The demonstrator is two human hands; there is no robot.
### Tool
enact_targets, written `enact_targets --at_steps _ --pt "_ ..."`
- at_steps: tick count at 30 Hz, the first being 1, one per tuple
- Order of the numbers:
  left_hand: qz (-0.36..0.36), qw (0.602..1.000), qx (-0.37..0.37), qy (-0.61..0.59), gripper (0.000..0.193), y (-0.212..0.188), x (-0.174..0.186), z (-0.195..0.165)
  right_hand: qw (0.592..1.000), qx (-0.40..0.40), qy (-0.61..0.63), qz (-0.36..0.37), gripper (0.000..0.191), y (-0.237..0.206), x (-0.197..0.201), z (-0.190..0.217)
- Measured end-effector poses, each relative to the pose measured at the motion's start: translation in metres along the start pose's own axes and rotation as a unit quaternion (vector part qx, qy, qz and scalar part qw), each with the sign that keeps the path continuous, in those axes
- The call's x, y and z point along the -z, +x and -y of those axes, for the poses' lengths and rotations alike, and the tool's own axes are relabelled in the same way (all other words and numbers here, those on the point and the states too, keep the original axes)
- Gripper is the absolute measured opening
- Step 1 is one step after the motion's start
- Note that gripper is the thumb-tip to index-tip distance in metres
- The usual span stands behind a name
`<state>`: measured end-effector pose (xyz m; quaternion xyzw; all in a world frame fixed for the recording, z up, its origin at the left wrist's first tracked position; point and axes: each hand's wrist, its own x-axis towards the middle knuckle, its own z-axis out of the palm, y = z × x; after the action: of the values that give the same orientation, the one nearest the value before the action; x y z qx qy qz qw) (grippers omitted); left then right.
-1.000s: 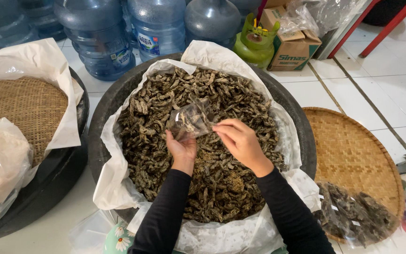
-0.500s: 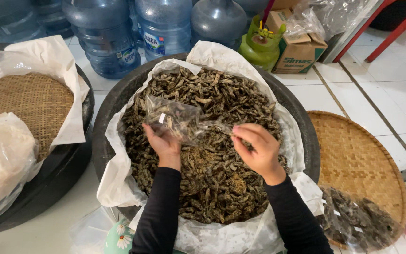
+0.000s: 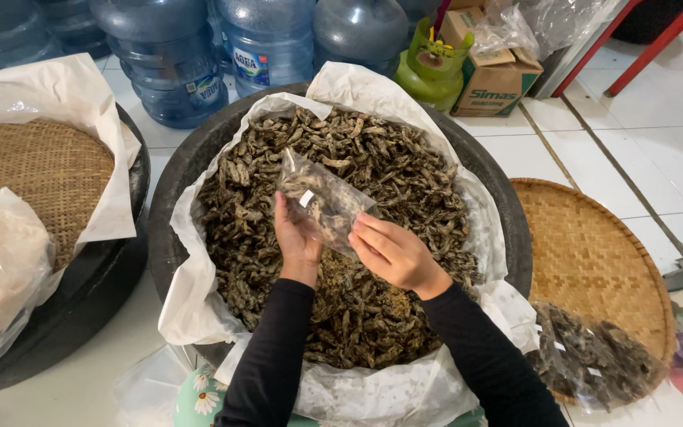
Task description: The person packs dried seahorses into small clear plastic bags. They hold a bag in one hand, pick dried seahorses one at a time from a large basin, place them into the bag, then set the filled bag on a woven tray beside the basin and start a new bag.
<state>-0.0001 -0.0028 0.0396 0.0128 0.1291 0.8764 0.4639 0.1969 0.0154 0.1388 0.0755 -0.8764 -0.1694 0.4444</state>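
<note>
A clear plastic bag point(image 3: 322, 198) partly filled with dark dried pieces is held above a big black basin point(image 3: 507, 213). The basin is lined with white paper point(image 3: 199, 285) and heaped with the same dried pieces point(image 3: 389, 166). My left hand point(image 3: 294, 237) grips the bag from the left side. My right hand point(image 3: 393, 251) pinches the bag's lower right edge. Both arms wear black sleeves.
A woven tray point(image 3: 594, 261) lies to the right, with filled clear bags point(image 3: 594, 356) on its near part. Left stands another black basin point(image 3: 96, 269) with a woven lid point(image 3: 41, 174) and white plastic. Water jugs point(image 3: 270, 43), a green gas canister point(image 3: 434, 67) and a cardboard box point(image 3: 496, 79) line the back.
The bag was stretched out sideways between the hands half a second ago. Now both hands have come together and the bag sits upright and closer to me.
</note>
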Motion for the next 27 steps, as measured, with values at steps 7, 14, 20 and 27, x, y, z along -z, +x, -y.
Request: enact_targets --at_steps 7,14,20,27 --pt "0.012 0.997 0.076 -0.009 0.046 -0.006 -0.004 0.008 0.935 -0.285 0.204 0.051 0.023 -0.028 -0.027 -0.006" --pt "0.077 0.987 0.141 0.030 0.037 -0.002 0.008 0.018 0.836 -0.379 0.347 0.195 0.056 -0.017 -0.010 -0.014" --pt "0.140 0.962 0.206 0.110 0.038 -0.028 -0.001 0.042 0.894 -0.341 0.240 0.166 0.075 -0.015 0.013 -0.005" --pt "0.307 0.757 0.296 0.495 0.070 -0.071 -0.028 0.048 0.883 -0.462 -0.008 0.082 0.073 -0.108 0.108 -0.023"
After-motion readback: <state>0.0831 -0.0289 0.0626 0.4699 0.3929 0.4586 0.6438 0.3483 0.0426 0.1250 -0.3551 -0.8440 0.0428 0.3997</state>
